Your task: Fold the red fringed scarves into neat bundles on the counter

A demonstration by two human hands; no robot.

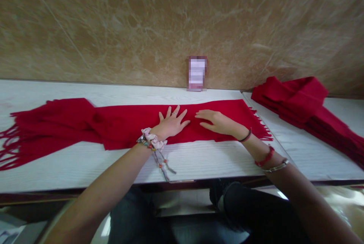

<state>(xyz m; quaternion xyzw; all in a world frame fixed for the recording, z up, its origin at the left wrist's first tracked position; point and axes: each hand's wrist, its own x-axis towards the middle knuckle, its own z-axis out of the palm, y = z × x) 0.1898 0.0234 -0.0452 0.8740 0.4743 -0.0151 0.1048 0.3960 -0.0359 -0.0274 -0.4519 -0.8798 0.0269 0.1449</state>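
A long red scarf (125, 121) with fringed ends lies across the white table. Its right part is flat and layered, while the left part is bunched and loosely spread. My left hand (170, 123) presses on the scarf near its middle, fingers spread, with a ring on one finger. Just to the right, my right hand (217, 122) rests palm down on or just above the cloth, fingers stretched out and pointing left. Neither hand grips the fabric. The fringe at the right end shows past my right wrist.
A second red scarf (298, 102), folded in a loose pile, lies at the right. A phone-like object (196, 73), blurred out, leans against the brown marbled wall (127, 28). The white tabletop (71, 168) has a seam at the right and a dark front edge.
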